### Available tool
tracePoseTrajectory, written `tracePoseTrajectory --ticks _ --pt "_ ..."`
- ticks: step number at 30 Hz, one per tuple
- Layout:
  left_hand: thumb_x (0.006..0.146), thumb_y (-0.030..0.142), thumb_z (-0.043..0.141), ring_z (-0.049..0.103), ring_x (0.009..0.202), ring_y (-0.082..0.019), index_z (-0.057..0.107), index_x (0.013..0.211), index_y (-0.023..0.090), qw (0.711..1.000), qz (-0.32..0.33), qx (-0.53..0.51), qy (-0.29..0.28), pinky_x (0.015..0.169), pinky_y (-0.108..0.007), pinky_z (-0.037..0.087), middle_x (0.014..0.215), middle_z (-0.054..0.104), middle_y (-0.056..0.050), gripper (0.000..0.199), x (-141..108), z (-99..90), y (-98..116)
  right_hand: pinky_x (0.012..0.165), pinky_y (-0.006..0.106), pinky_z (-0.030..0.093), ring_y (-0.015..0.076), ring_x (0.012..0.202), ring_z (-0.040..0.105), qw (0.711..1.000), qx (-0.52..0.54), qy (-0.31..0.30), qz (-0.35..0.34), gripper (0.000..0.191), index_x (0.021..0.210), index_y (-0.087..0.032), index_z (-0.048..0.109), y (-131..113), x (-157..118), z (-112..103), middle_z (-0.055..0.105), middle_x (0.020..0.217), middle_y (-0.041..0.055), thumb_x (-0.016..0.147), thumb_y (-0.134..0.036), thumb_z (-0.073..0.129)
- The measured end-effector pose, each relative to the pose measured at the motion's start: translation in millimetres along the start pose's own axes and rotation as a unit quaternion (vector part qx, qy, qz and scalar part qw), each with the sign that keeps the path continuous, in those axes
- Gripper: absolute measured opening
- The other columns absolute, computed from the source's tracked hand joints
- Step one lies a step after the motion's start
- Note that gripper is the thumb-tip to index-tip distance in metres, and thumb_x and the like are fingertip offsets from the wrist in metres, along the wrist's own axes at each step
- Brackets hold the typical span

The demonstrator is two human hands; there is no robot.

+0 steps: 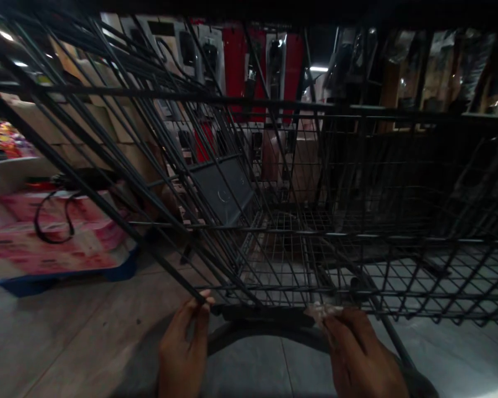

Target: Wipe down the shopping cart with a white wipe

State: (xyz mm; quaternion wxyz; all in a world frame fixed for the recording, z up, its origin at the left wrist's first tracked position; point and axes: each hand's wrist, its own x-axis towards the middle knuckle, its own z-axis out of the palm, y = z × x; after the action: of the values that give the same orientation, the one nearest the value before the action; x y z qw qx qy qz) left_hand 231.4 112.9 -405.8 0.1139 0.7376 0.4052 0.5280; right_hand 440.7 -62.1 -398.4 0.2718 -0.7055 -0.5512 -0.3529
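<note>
A dark wire shopping cart (282, 237) fills most of the view, its near lower edge just in front of me. At its lower left corner my left hand (186, 345) is closed, with thumb and fingertips round a slanting wire of the basket. My right hand (363, 354) pinches a crumpled whitish wipe (324, 310), possibly cloth or tissue. The wipe touches the right part of the dark lower crossbar (269, 316). Part of the wipe is hidden under the fingers.
On the left, pink-and-white packs (58, 237) are stacked on a blue pallet (120, 268), with a black strap (52, 240) hanging over them. Brown cartons (83, 124) rise behind. Hanging packaged goods (274, 58) line the far side. Tiled floor (91, 337) lies below.
</note>
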Motion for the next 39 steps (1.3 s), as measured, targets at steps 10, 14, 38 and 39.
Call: tracePoseTrajectory --ticks 10,14,38,39 --pt "0.084 0.018 0.059 0.049 0.11 -0.025 0.04 0.141 0.026 0.946 0.266 0.106 0.149 0.094 -0.04 0.044 0.114 0.047 -0.011 0.061 33.8 -13.2 50.1 0.054 0.019 0.053 0.0119 0.061 0.067 0.995 0.082 0.038 -0.032 0.038 0.09 -0.023 0.064 -30.9 37.1 -2.7 0.069 0.084 0.0043 0.094 -0.012 0.028" --pt "0.084 0.015 0.057 0.046 0.12 -0.026 0.042 0.139 0.024 0.941 0.287 0.096 0.151 0.101 -0.04 0.043 0.118 0.046 -0.011 0.058 61.2 -24.1 73.3 0.061 0.019 0.054 0.0125 0.072 0.068 0.983 0.16 0.07 -0.057 0.032 0.103 -0.019 0.061 -50.1 84.0 -20.1 0.067 0.091 0.0064 0.093 -0.012 0.032" --pt "0.091 0.018 0.041 0.054 0.096 -0.023 0.06 0.096 0.017 0.947 0.285 0.072 0.127 0.093 -0.043 0.046 0.09 0.058 -0.008 0.019 90.7 0.1 121.0 0.051 0.024 0.049 0.0136 0.063 0.061 0.981 0.148 0.123 0.038 0.032 0.091 -0.015 0.062 -95.9 162.4 -54.3 0.06 0.085 0.0083 0.097 -0.021 0.031" --pt "0.091 0.018 0.041 0.053 0.096 -0.023 0.06 0.096 0.017 0.948 0.288 0.069 0.121 0.093 -0.043 0.045 0.09 0.058 -0.008 0.02 91.1 -0.6 120.9 0.047 0.024 0.046 0.0133 0.06 0.06 0.983 0.141 0.11 0.045 0.032 0.09 -0.015 0.062 -95.6 161.9 -57.0 0.06 0.084 0.0078 0.097 -0.021 0.032"
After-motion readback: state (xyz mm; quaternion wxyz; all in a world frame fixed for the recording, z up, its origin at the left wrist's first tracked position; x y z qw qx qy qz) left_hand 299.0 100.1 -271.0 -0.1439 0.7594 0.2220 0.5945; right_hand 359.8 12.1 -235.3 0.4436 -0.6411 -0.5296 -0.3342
